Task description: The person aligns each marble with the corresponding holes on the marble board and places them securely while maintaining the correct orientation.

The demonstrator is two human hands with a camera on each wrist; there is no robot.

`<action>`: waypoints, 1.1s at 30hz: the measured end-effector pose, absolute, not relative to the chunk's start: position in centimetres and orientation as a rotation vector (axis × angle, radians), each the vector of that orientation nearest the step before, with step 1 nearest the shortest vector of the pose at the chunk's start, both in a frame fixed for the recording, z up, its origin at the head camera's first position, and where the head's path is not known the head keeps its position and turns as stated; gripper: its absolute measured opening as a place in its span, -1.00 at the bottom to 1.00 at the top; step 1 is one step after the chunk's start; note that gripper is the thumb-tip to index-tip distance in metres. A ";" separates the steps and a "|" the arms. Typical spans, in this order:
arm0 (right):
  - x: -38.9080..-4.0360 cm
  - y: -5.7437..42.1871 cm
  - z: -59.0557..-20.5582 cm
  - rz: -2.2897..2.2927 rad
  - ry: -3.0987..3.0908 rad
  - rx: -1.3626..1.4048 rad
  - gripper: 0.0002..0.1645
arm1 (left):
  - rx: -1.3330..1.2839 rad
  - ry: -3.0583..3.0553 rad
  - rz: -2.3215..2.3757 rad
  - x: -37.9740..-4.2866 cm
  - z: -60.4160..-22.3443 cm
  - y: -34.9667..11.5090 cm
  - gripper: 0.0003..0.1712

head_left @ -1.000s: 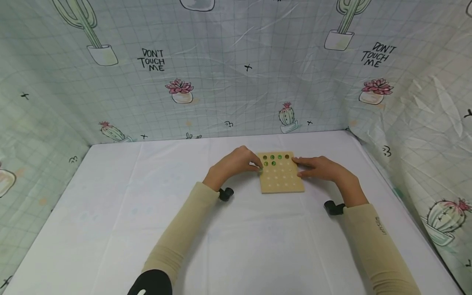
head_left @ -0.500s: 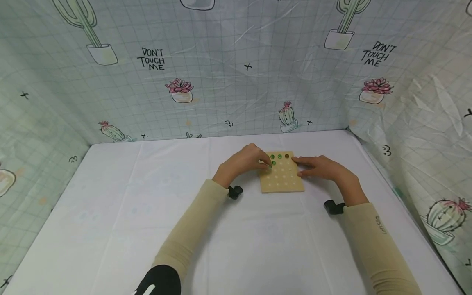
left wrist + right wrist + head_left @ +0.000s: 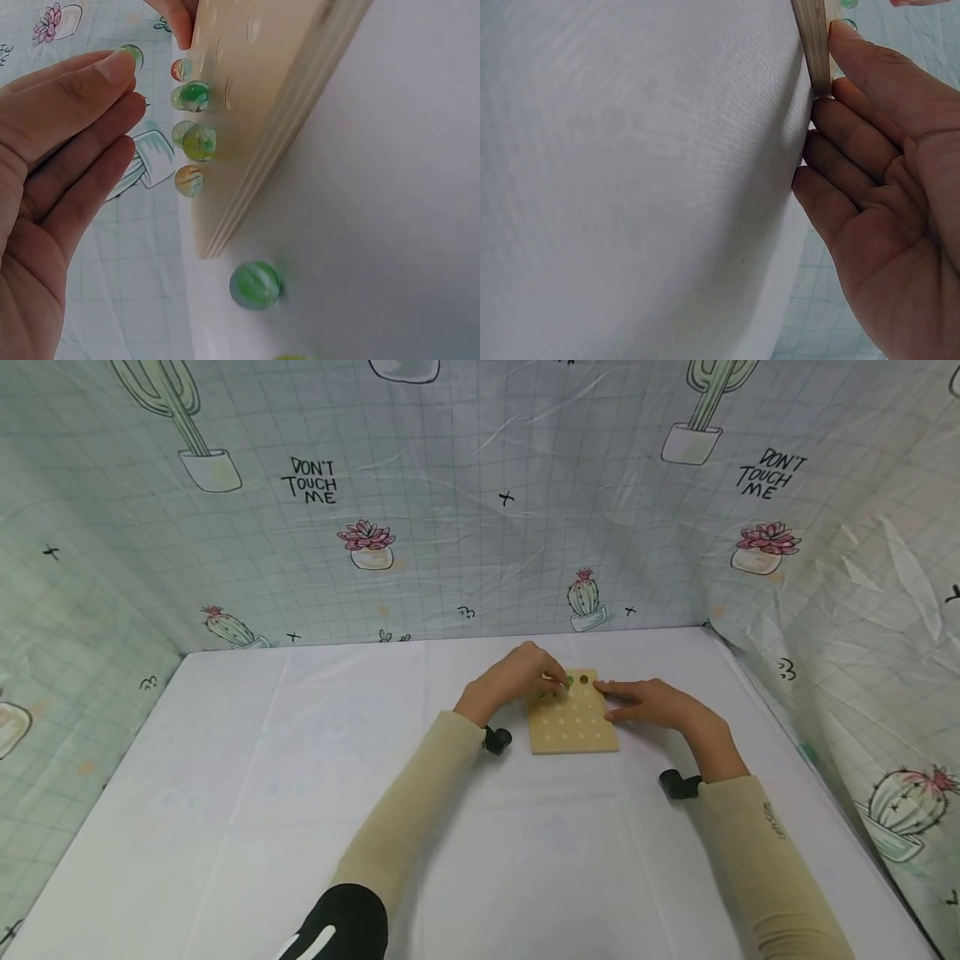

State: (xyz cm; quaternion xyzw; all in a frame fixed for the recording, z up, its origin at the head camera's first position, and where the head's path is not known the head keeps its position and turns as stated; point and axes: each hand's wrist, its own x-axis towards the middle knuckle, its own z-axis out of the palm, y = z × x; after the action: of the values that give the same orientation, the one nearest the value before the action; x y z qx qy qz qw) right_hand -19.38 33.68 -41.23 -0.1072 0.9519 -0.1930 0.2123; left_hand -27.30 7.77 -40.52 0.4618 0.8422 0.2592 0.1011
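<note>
My left hand [image 3: 519, 675] is over the back of a square wooden board [image 3: 573, 743] with rows of shallow hollows. Its thumb and index finger pinch a green glass marble [image 3: 133, 57], held just off the board in the left wrist view. Several marbles sit in hollows, among them a green one [image 3: 195, 95], a yellowish one [image 3: 199, 142] and an orange-streaked one [image 3: 189, 181]. In the head view the left fingers hide part of these rows. At the board's right edge, my right hand [image 3: 651, 702] rests its thumb [image 3: 855, 45] and fairly straight fingers against the side.
A loose green-swirled marble [image 3: 256, 285] lies on the white cloth beside the board, and part of a yellow marble [image 3: 291, 357] shows below it. Printed cactus fabric [image 3: 435, 527] hangs behind the table [image 3: 480, 860] and along its sides.
My left hand has moved right and slightly back, from the board's left edge to over its back rows. The right hand and the board have stayed put.
</note>
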 end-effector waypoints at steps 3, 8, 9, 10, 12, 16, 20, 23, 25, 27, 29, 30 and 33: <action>-19.4 33.7 -41.3 -0.536 2.647 -0.313 -0.13 | 1.368 2.493 0.780 -27.6 -40.9 8.3 -0.78; -19.4 33.8 -41.4 -0.544 2.646 -0.326 -0.13 | 1.376 2.515 0.761 -28.0 -41.4 9.0 -0.78; -19.4 33.8 -41.4 -0.544 2.645 -0.328 -0.13 | 1.373 2.520 0.759 -28.1 -41.4 9.2 -0.79; -19.4 33.8 -41.4 -0.544 2.645 -0.329 -0.13 | 1.375 2.523 0.753 -28.1 -41.5 9.3 -0.79; -19.4 33.9 -41.4 -0.540 2.647 -0.334 -0.13 | 1.386 2.519 0.751 -28.2 -41.5 9.4 -0.79; -19.4 33.8 -41.3 -0.528 2.650 -0.333 -0.14 | 1.404 2.491 0.745 -28.4 -41.6 9.8 -0.78; -19.3 33.7 -41.2 -0.526 2.655 -0.336 -0.14 | 1.392 2.472 0.738 -28.5 -41.8 10.1 -0.77; -19.3 33.7 -41.2 -0.535 2.653 -0.332 -0.13 | 1.378 2.476 0.725 -28.4 -41.9 10.2 -0.76; -19.3 33.8 -41.3 -0.541 2.649 -0.325 -0.13 | 1.368 2.481 0.710 -28.4 -41.9 10.3 -0.75; -19.3 33.8 -41.3 -0.543 2.646 -0.322 -0.13 | 1.368 2.486 0.701 -28.3 -42.0 10.4 -0.74; -19.4 33.9 -41.3 -0.542 2.645 -0.319 -0.12 | 1.363 2.491 0.700 -28.2 -42.0 10.4 -0.74; -19.4 33.9 -41.3 -0.542 2.645 -0.318 -0.12 | 1.359 2.492 0.705 -28.2 -42.0 10.4 -0.74; -19.4 33.9 -41.4 -0.544 2.643 -0.315 -0.12 | 1.356 2.498 0.731 -28.1 -42.0 10.3 -0.74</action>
State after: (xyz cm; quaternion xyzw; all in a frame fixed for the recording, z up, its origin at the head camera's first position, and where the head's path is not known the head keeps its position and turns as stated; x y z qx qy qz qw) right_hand -19.36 33.92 -41.38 -0.1135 0.9510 -0.1959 0.2107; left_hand -28.10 10.30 -42.02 0.4595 0.8467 0.2476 0.1035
